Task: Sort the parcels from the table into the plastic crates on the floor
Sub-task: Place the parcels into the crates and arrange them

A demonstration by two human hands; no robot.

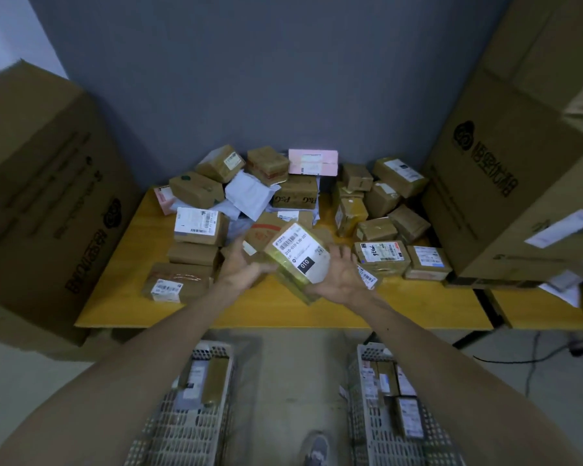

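Note:
I hold a taped cardboard parcel (298, 258) with a white label marked 010 above the yellow table (283, 311), near its front edge. My left hand (244, 265) grips its left side with curled fingers. My right hand (342, 275) supports its right side and underside, fingers spread. A heap of several brown, white and pink parcels (293, 193) covers the back of the table. On the floor below stand two white perforated plastic crates, the left crate (182, 428) and the right crate (377, 438), each with a few parcels inside.
Large cardboard boxes flank the table, one on the left (44, 196) and a stack on the right (515, 163). A grey wall stands behind. My shoe (317, 449) shows between the crates. A black cable (532, 354) runs over the floor at the right.

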